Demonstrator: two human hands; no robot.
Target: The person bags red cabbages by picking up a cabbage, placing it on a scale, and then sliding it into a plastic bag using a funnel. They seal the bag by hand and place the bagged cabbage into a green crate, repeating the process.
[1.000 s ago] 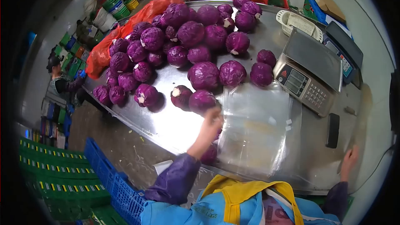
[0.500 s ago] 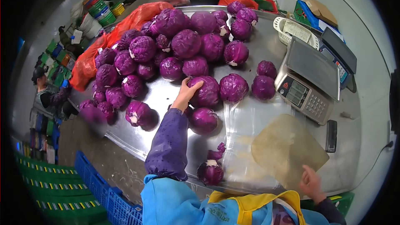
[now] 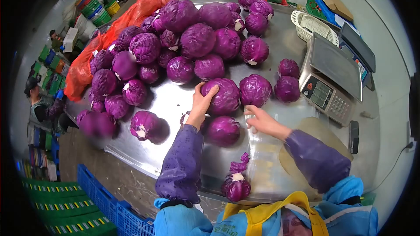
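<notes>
My left hand grips the near left side of a large red cabbage on the metal table, thumb laid over its upper left. Just right of that cabbage, my right hand is open with bent fingers, holding nothing; its fingertips are close to the cabbage, and contact is hard to tell. Behind the fingertips sits another red cabbage. A smaller red cabbage lies below the gripped one. One more cabbage is partly hidden behind my left wrist. Near the front edge, a trimmed cabbage has loose purple leaves beside it.
A heap of red cabbages covers the far left of the table, beside an orange mesh bag. To the right stand a digital scale and a white basket. A person is at the left.
My right hand has come from the lower right across the table towards the large cabbage. My left hand stays on that cabbage. The camera view has shifted slightly.
</notes>
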